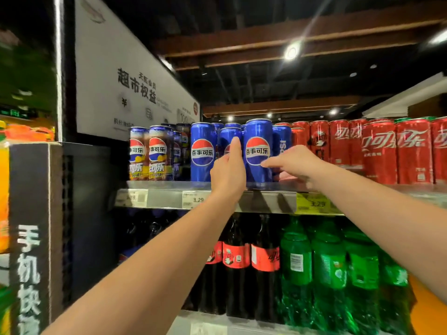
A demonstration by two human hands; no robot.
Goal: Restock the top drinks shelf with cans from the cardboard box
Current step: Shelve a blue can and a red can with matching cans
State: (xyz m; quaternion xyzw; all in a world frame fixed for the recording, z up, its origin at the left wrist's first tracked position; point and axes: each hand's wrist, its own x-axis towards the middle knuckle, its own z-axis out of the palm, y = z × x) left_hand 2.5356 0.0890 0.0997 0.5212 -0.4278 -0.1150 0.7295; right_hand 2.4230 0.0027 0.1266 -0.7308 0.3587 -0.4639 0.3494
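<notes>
Blue Pepsi cans stand on the top shelf (266,201), left of centre. My left hand (228,172) reaches between two front cans and grips a blue can (229,135) set a little further back, thumb upright on its face; its fingers are hidden. My right hand (294,163) comes in from the right, its straight fingertips touching the side of the front blue can (257,151) at the shelf edge. Another blue can (202,151) stands just left of my left hand. No cardboard box is in view.
Red Coca-Cola cans (377,151) fill the shelf's right part, and yellow-labelled Pepsi cans (151,153) stand at its left end. Price tags (197,199) line the shelf lip. Below are dark cola bottles (238,262) and green bottles (329,264). A white sign panel (125,76) rises behind.
</notes>
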